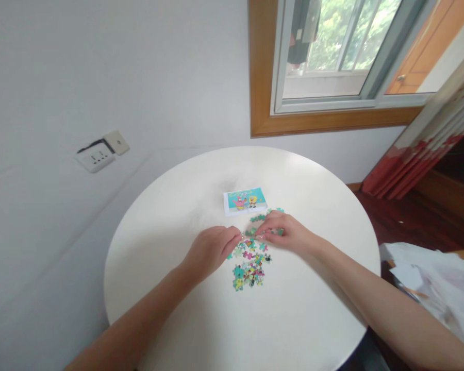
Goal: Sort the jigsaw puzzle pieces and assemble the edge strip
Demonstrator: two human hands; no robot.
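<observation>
Both hands meet over small puzzle pieces [251, 270] on a white round table [158, 206]. My left hand [215, 248] is closed, its fingertips pinching at the left of the pieces; what it grips is too small to make out. My right hand [280, 232] is closed too, thumb and fingers together close to the left fingertips, over a small piece that I cannot make out clearly. Several teal pieces [257, 218] lie beside and partly under the right hand. Behind the hands rests a flat picture box [246, 200] with two cartoon figures on it.
A wall with a socket [96, 157] stands behind the table at the left. A wood-framed window [261, 77] is at the back, with a red and white curtain [410, 154] at the right. White plastic bags [436, 283] lie at the lower right beside the table.
</observation>
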